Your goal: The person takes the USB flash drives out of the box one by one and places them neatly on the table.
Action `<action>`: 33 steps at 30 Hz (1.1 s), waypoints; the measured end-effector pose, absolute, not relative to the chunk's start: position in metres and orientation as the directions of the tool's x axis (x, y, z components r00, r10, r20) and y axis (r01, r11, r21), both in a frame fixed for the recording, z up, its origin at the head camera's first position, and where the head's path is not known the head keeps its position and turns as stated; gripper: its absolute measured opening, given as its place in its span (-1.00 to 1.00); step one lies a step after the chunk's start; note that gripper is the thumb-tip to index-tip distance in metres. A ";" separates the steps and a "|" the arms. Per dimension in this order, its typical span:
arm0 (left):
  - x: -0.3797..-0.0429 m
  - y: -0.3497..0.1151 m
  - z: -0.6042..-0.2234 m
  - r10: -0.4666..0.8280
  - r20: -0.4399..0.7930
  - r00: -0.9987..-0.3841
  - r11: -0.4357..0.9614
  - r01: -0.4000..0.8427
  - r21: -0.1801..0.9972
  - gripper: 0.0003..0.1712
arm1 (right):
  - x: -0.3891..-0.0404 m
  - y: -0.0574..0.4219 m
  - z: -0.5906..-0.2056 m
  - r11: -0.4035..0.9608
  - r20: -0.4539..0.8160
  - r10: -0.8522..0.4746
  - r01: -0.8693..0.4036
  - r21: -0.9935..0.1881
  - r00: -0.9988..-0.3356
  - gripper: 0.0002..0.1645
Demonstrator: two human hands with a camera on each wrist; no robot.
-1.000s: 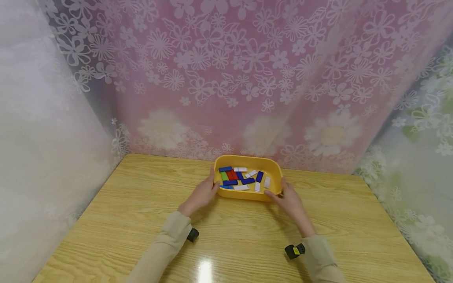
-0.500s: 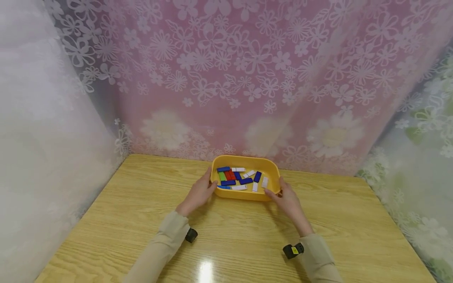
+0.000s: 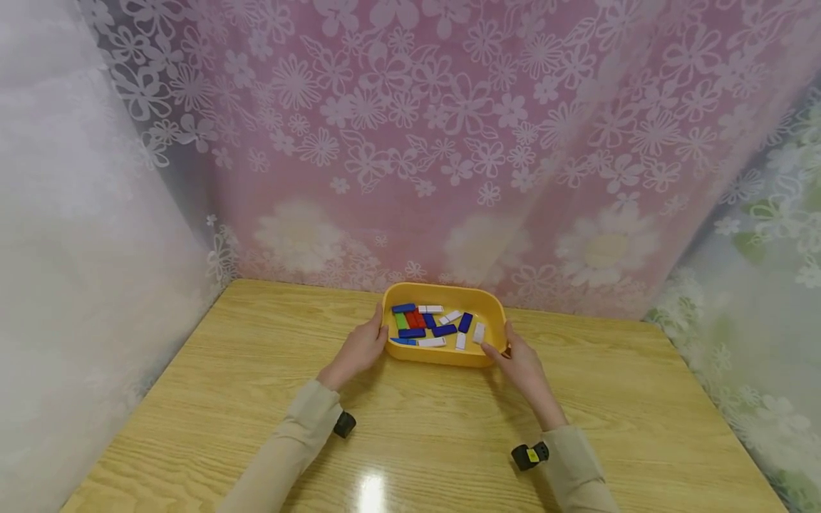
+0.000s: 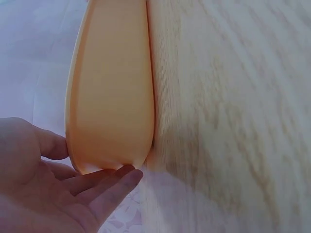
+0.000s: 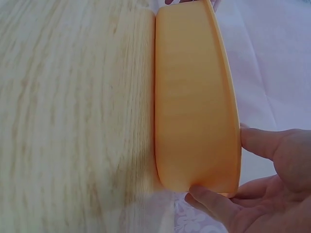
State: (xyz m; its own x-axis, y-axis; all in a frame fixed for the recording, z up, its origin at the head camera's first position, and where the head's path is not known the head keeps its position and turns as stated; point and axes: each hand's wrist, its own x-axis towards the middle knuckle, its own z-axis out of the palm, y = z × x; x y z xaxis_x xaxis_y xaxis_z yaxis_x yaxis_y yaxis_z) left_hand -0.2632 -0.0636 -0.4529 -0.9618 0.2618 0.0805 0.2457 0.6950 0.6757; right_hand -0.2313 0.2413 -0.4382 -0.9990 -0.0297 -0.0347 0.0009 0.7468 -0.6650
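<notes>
A yellow plastic tub (image 3: 442,360) with rounded corners stands at the far side of the table, held between both hands. My left hand (image 3: 360,350) grips its left end, thumb at the rim and fingers against the end wall, as the left wrist view shows. At the opposite end, my right hand (image 3: 524,367) holds the tub with its thumb on the near rim and its fingers against the outer wall. Inside lie several small flat oblong pieces: dark blue ones (image 3: 445,330), white ones (image 3: 431,343), red ones (image 3: 415,318) and a green one (image 3: 400,321). Their exact kind is too small to tell.
The wood-grain table (image 3: 410,442) extends toward me and to both sides. A pink flowered curtain (image 3: 410,142) hangs right behind the tub. Pale fabric (image 3: 96,249) closes off the left, and flowered cloth (image 3: 757,285) the right.
Both hands have shifted the tub slightly to the left, then very slightly toward me. Their hold on it and the pieces inside look the same.
</notes>
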 end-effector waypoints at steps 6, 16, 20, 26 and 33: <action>-0.256 -0.066 -0.451 0.270 0.071 -0.960 0.717 0.250 0.651 -0.33 | -0.224 0.240 -0.436 0.752 -0.033 -0.047 -0.014 -0.659 -0.998 0.00; -0.241 -0.072 -0.452 0.278 0.069 -0.958 0.708 0.253 0.659 -0.32 | -0.206 0.235 -0.437 0.785 0.009 -0.064 -0.056 -0.617 -0.998 0.01; -0.234 -0.074 -0.452 0.274 0.067 -0.959 0.705 0.248 0.665 -0.32 | -0.199 0.233 -0.436 0.797 0.016 -0.064 -0.061 -0.601 -0.998 0.01; -0.224 -0.076 -0.451 0.270 0.067 -0.960 0.706 0.245 0.664 -0.32 | -0.191 0.230 -0.436 0.805 0.027 -0.065 -0.068 -0.590 -0.998 0.01; -0.215 -0.079 -0.451 0.267 0.065 -0.961 0.713 0.243 0.657 -0.32 | -0.182 0.227 -0.435 0.812 0.044 -0.064 -0.077 -0.578 -0.997 -0.01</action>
